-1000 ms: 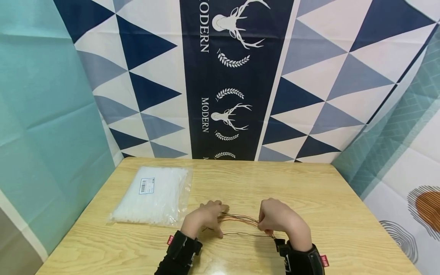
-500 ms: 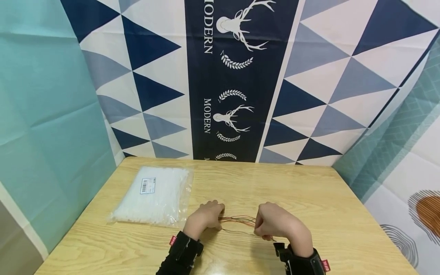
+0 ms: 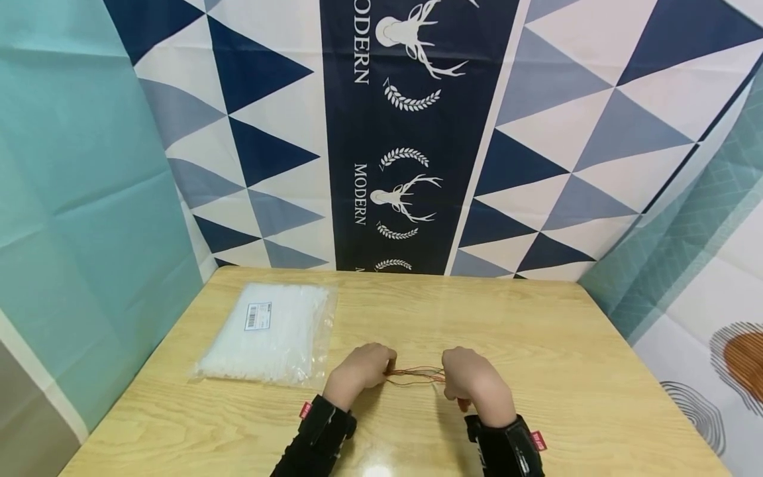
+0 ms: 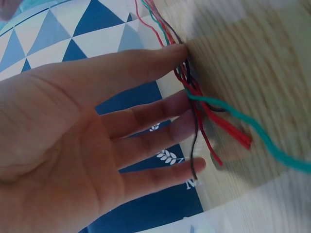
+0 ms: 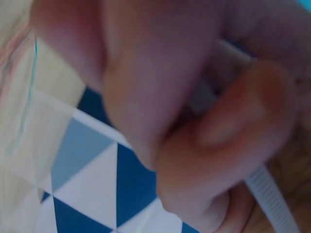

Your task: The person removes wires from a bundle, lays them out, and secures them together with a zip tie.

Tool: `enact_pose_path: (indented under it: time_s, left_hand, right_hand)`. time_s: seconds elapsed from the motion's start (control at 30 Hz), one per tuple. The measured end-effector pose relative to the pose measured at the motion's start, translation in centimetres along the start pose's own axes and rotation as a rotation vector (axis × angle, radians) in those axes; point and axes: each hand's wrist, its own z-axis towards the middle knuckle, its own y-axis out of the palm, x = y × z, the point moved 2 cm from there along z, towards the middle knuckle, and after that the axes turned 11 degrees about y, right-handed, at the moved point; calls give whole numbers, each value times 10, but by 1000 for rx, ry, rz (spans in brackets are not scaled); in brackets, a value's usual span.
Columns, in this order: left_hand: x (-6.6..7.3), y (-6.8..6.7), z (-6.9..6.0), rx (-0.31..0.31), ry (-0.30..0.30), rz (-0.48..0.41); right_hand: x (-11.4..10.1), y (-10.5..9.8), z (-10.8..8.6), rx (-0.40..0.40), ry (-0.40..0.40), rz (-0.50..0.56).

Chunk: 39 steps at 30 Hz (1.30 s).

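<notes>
A bundle of thin electrical wires (image 3: pixel 417 375) stretches between the two hands, low over the table. My left hand (image 3: pixel 361 368) pinches it between thumb and fingertips. In the left wrist view, red, black and green wires (image 4: pixel 233 128) pass the thumb tip and their ends stick out beyond the fingers. My right hand (image 3: pixel 473 383) has its fingers curled. In the right wrist view, a white ribbed cable tie (image 5: pixel 273 199) runs out from those curled fingers (image 5: pixel 209 141); its other end is hidden. Blurred wires (image 5: pixel 14 63) lie off to the left there.
A clear plastic bag (image 3: pixel 268 334) of white cable ties with a barcode label lies on the wooden table (image 3: pixel 536 338) at the left. Patterned cloth (image 3: pixel 393 132) hangs behind the table, and more cloth stands at both sides.
The left hand's fingers have gathered the wires, which were more spread out. A stray wire below the bundle no longer shows. The right hand has shifted slightly.
</notes>
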Motion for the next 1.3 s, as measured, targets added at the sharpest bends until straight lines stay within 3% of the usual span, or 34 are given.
enact_pose_path:
  time_s: [0.2,0.5,0.67,0.97,1.1,1.3]
  left_hand:
    - [2,-4,7,2,22,15]
    - [4,-10,8,16,15,-6]
    - [5,-10,8,16,20,-7]
    - [4,-5,7,4,19,3]
    - [4,-3,7,-6,18,-1]
    - [4,1,5,-11,9,-30]
  right_hand:
    - [-8,10,16,-8,6,28]
    - [-6,18,39,12,-11,58]
    - [-7,20,43,-8,-11,101]
    - [-10,24,44,54,45,99]
    - [-13,29,47,38,2,114]
    - [-15,35,50,142,-94,78]
